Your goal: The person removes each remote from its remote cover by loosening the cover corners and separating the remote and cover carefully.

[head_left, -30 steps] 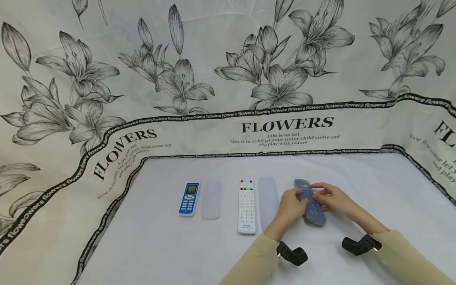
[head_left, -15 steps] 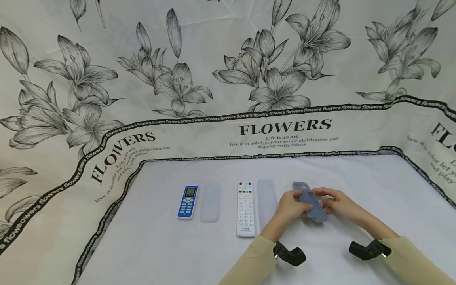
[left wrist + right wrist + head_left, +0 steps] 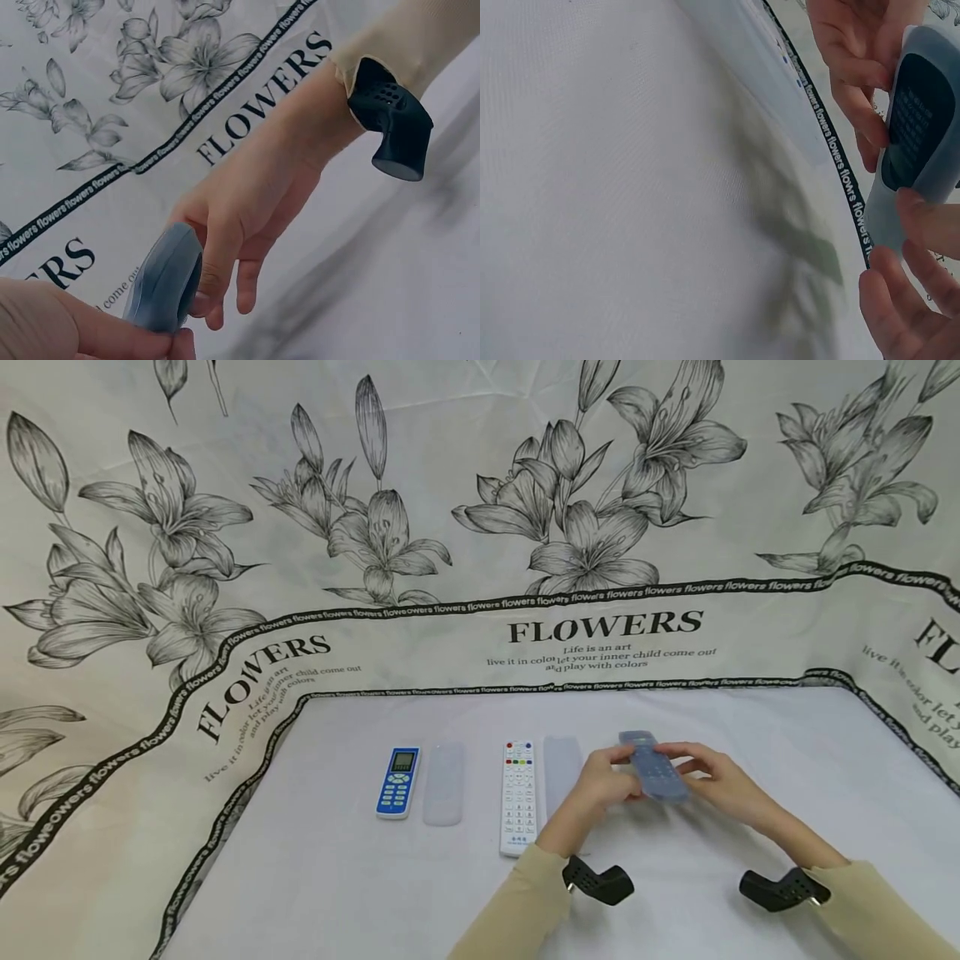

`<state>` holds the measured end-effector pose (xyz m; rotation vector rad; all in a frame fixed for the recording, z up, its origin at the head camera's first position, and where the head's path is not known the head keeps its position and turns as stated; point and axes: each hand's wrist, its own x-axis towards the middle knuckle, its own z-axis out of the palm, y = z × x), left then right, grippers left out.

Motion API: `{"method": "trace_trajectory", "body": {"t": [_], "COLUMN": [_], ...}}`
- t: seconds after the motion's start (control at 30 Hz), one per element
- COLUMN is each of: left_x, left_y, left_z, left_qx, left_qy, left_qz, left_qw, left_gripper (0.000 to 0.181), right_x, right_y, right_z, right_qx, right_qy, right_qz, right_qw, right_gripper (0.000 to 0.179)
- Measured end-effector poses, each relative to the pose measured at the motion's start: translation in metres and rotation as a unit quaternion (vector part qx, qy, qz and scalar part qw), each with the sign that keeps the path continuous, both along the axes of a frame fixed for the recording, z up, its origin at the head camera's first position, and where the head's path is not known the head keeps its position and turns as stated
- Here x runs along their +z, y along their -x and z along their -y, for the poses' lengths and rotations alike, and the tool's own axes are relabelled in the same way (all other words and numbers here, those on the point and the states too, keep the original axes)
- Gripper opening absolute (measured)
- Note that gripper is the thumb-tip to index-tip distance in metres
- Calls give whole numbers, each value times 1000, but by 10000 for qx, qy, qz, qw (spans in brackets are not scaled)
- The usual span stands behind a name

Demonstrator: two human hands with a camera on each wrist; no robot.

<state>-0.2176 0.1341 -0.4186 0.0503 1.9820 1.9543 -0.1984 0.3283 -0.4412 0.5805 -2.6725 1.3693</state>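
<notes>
Both hands hold a dark blue remote control [image 3: 658, 770] in a translucent sleeve, lifted a little over the right part of the table. My left hand [image 3: 606, 779] pinches its left edge and my right hand [image 3: 712, 779] its right edge. In the head view its buttons face up. From below, the right wrist view shows the dark back of the remote control [image 3: 922, 112] with small printed text, framed by an opening in the sleeve. The left wrist view shows the remote control [image 3: 165, 277] edge-on between the fingers of both hands.
Left of the hands lie a white remote [image 3: 519, 797] and a long translucent sleeve [image 3: 561, 768], partly behind the left hand. Further left are a blue and white remote [image 3: 398, 782] and a shorter translucent sleeve [image 3: 444, 783]. A flower-printed curtain [image 3: 420, 643] stands behind the white table [image 3: 337, 877].
The remote control has been raised and tipped so its near end comes up. Both hands keep their grip; the right hand has shifted slightly right along the edge.
</notes>
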Motion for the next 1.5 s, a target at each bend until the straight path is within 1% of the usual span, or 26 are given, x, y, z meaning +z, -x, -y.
{"method": "trace_trajectory", "body": {"t": [0.17,0.27,0.4,0.53,0.57,0.67,0.77,0.8,0.93,1.03,1.17,1.23,1.3,1.4,1.5], "left_x": [6,9,12,14,15,16,16,15,14,16,20,21,21,19,17], "left_y": [1,2,2,-1,-1,-2,-1,0,2,2,4,6,6,6,6], "left_z": [10,16,19,19,20,21,20,19,16,14,13,12,11,9,7], "left_qx": [-206,-267,-341,-392,-400,-344,-233,-192,-127,-158,-194,-195,-134,96,289], "left_qy": [425,715,948,1033,1075,993,983,949,1099,1270,1420,1348,1241,1027,891], "left_qz": [-517,-861,-1105,-1377,-1527,-1709,-1800,-1767,-1816,-1863,-2002,-1969,-1844,-1601,-1494], "left_qw": [9975,9934,9888,9843,9816,9797,9785,9795,9771,9741,9692,9709,9749,9817,9843], "left_gripper": [63,61,56,49,47,42,38,37,33,30,29,30,31,30,27], "right_x": [3,5,9,14,15,16,17,18,21,24,29,32,35,37,36], "right_y": [0,0,0,-1,-1,0,1,1,0,-2,-4,-5,-5,-5,-4], "right_z": [4,5,5,4,4,4,6,6,8,7,7,7,8,11,13], "right_qx": [-2,-35,-129,-203,-200,-146,-65,-37,-20,-137,-489,-623,-654,-557,-476], "right_qy": [-37,-33,19,111,151,279,466,515,635,605,296,128,51,125,265], "right_qz": [-315,-557,-788,-888,-911,-955,-961,-948,-863,-774,-648,-542,-399,-96,137], "right_qw": [9995,9984,9968,9958,9955,9949,9943,9942,9942,9951,9963,9965,9970,9983,9984], "right_gripper": [41,41,43,40,38,36,35,35,33,31,28,29,32,36,39]}}
